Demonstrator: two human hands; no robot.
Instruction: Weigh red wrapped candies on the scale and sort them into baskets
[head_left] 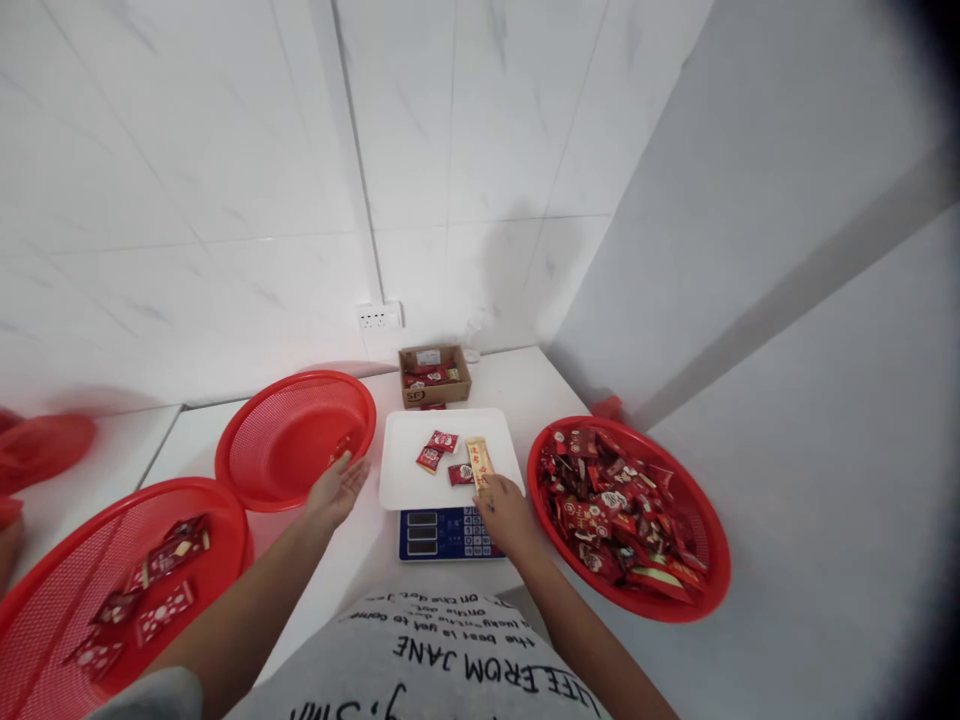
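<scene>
My left hand (337,490) is at the right rim of a red mesh basket (255,440), its fingers spread. A small red packet (340,446) shows just beyond the thumb, inside the basket; whether it touches the hand I cannot tell. My right hand (504,510) is closed on the near end of a long gold snack packet (478,455) over the white tray (397,470) of a weighing scale (442,534). Small red packets lie on the tray: two touching each other, the upper packet (442,440) and the lower packet (429,459), and a third packet (460,474) beside the gold one.
A red basket (721,545) heaped with red packets stands at the right. Another large red basket (45,530) at the left holds several packets. Behind the scale is a small cardboard box (435,393) with packets, near a wall socket (380,316).
</scene>
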